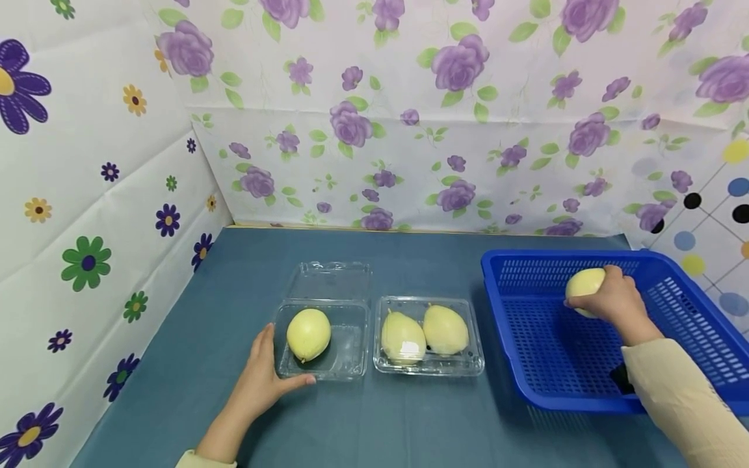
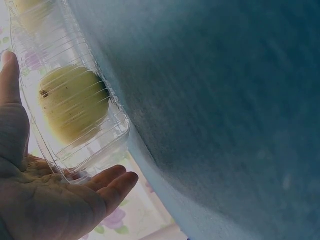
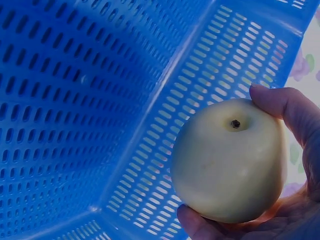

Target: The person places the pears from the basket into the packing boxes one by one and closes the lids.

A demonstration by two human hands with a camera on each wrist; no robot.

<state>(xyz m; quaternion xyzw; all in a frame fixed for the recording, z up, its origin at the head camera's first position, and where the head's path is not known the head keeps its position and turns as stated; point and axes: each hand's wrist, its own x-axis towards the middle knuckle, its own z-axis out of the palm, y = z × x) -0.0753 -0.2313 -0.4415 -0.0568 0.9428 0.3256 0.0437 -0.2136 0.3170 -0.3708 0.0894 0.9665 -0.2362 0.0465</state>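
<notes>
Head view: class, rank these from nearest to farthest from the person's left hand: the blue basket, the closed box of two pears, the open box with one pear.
1. Open box, touching the left hand.
2. Closed box, middle.
3. Blue basket, far right.

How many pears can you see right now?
4: one pear in the open clamshell, two in the shut clamshell, one in the right hand over the blue basket.

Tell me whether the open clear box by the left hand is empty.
No, the open clear box holds one yellow pear.
</notes>
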